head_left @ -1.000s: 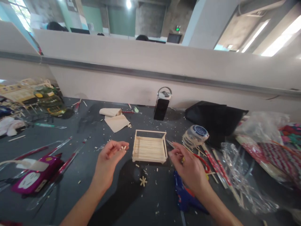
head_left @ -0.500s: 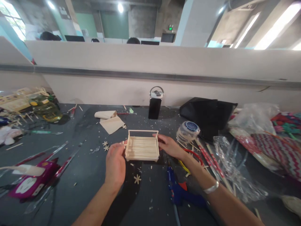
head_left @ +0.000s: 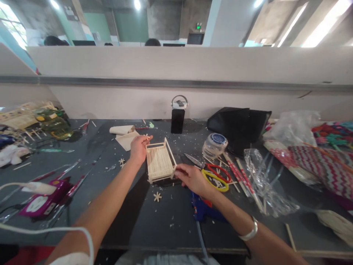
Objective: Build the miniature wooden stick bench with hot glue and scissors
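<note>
A small frame of pale wooden sticks (head_left: 160, 162), with a slatted base and raised rails, sits just above or on the dark table in the middle. My left hand (head_left: 139, 149) grips its upper left corner, fingers bent over the edge. At its lower right corner, my right hand (head_left: 190, 177) pinches the frame between thumb and fingers. A star-shaped piece of short sticks (head_left: 157, 197) lies in front of the frame. Beneath my right wrist is a blue glue gun (head_left: 202, 209), partly hidden by the forearm.
Scissors with red and yellow handles (head_left: 216, 178) lie right of the frame, near a clear jar (head_left: 215, 145). A black bottle (head_left: 177, 119) stands at the back. A magenta power strip (head_left: 46, 198) is at left; plastic wrapping (head_left: 264, 184) lies at right.
The stick frame has turned, its long rail now along the right side. My left hand has moved up to the far corner, my right hand down to the near one. The view has shifted slightly.
</note>
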### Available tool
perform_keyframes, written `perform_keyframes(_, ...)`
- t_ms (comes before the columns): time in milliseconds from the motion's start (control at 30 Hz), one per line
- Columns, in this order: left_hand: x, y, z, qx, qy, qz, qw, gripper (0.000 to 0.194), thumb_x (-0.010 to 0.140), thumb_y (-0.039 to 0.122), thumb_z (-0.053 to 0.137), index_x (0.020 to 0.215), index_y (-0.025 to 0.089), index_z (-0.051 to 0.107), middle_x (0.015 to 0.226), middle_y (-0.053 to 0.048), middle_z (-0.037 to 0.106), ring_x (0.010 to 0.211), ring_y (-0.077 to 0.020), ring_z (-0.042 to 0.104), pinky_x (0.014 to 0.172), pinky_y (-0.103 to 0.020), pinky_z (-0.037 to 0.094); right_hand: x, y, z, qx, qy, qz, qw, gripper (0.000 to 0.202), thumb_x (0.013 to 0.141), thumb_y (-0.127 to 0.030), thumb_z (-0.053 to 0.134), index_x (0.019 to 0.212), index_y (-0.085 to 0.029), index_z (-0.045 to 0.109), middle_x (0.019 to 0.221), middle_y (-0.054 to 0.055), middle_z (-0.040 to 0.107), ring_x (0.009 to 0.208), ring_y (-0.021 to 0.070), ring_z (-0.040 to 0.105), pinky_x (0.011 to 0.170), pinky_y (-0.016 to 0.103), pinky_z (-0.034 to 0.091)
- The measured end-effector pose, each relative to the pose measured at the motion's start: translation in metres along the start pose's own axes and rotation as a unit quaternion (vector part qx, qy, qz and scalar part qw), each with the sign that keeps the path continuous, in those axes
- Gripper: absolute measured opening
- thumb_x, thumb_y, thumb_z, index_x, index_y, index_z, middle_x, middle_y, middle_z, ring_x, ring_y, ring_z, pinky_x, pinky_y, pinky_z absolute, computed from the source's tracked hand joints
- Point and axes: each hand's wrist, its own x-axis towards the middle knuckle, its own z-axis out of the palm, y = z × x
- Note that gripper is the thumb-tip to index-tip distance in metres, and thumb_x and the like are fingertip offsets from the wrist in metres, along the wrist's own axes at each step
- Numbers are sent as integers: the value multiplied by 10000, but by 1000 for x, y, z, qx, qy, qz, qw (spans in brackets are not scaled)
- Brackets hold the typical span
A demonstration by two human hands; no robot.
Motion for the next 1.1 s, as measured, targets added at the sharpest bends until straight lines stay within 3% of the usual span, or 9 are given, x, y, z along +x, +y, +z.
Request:
perform_keyframes(133,-15,20,-6,7,22,56,998,145,569,193,676,624,174,544,619,23,630,707,-151,662,720,-268,473,-10,-16,-10,-100,40,-31,994,218,862,-249,547,1007,-192,699,901,29,731,815,164,671,674,248,529)
perform_keyframes(267,-80,51,-34,90,1,150,985,123,673,213,707,740,187,607,676,26,648,697,-136,635,765,-269,476,-33,-35,-18,-89,88,-61,990,210,877,-263,548,1018,-217,697,963,24,735,835,165,681,715,266,533)
perform_keyframes(400,-155,52,-62,189,-75,73,976,135,725,264,741,818,205,662,772,3,662,744,-146,624,712,-241,474,-54,-50,6,-23,91,-74,993,188,874,-274,571,991,-217,707,865,15,729,713,138,667,623,224,525)
perform_keyframes(533,-193,34,-70,218,-139,-8,966,137,739,308,741,831,209,717,770,-21,678,708,-167,619,684,-269,494,-61,-51,39,-5,73,-92,993,188,860,-238,592,1005,-204,706,869,18,712,751,130,650,611,196,502)
perform_keyframes(667,-199,26,-66,251,-182,1,951,148,752,317,725,855,213,751,793,-35,697,690,-174,615,675,-284,491,-57,-45,50,-13,43,-110,993,151,850,-202,604,952,-205,715,858,2,718,767,125,650,696,209,492)
perform_keyframes(767,-194,25,-64,251,-179,-7,951,185,723,319,745,873,209,744,805,-38,705,737,-191,628,700,-296,495,-50,-43,46,-20,44,-92,995,113,824,-180,614,857,-200,721,799,-10,731,727,130,655,668,210,484)
perform_keyframes(867,-181,26,-69,263,-147,21,953,303,681,302,776,969,225,719,883,-38,702,810,-201,631,763,-315,487,-40,-41,43,-23,81,-85,993,87,797,-195,631,795,-196,718,760,-6,732,702,143,654,640,222,482)
perform_keyframes(967,-163,28,-78,337,-94,94,932,398,657,290,792,1041,250,695,902,-24,667,768,-175,596,773,-316,464,-32,-38,42,-32,140,-94,985,80,788,-215,643,778,-196,720,757,7,726,694,150,644,644,237,477)
perform_keyframes(1100,-139,25,-85,343,-149,66,925,439,618,272,808,1043,253,701,943,-35,645,784,-182,575,731,-310,453,-25,-34,47,-57,180,-106,976,106,816,-258,637,798,-212,731,794,14,724,696,153,628,642,245,459)
